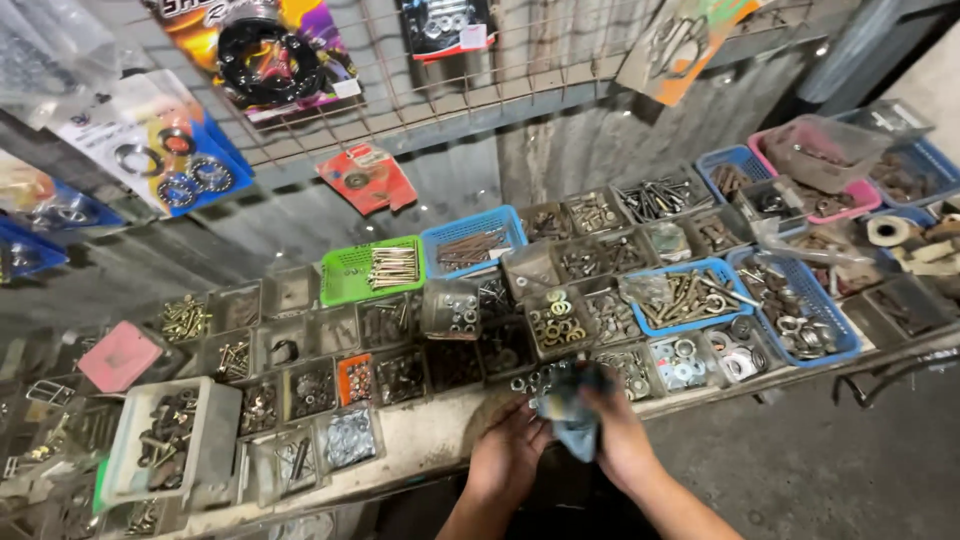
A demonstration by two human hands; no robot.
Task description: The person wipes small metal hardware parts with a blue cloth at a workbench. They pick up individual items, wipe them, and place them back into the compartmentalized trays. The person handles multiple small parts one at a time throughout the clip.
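— What hangs on the wall?

— A rusty wire grid rack (470, 80) runs across the top of the frame, with carded packages clipped to it. At upper left centre, a bright yellow-and-purple card holding a black ring-shaped part (262, 55). Further left, a blue-and-white card with round bearings (165, 150). Below the rack, centre left, a small red blister card (367, 178) tilted on the corrugated metal wall. Top centre, a dark card of small silver parts with a red edge (445, 25); upper right, an orange-and-green card (690, 40) hanging askew.

— And the bench?

— A long grimy shelf (430, 445) crosses from lower left to right, packed with small trays of bolts, nuts and washers. A green plastic basket of brass-coloured screws (372, 270) sits centre left, a blue plastic basket of rusty bolts (473, 240) just right of it, a pink basket (815, 185) at far right.

— The hands?

— Both low in the centre, at the shelf's front edge. The right hand (622, 440) is closed on a crumpled grey-blue rag (570, 405). The left hand (508, 455) lies beside it, fingers curled loosely and touching the rag's lower left side; whether it grips, I cannot tell.

— How does the rag lie?

— Its long axis runs roughly up and down the frame, the top end over the nearest tray of nuts, the bottom hanging between the hands.
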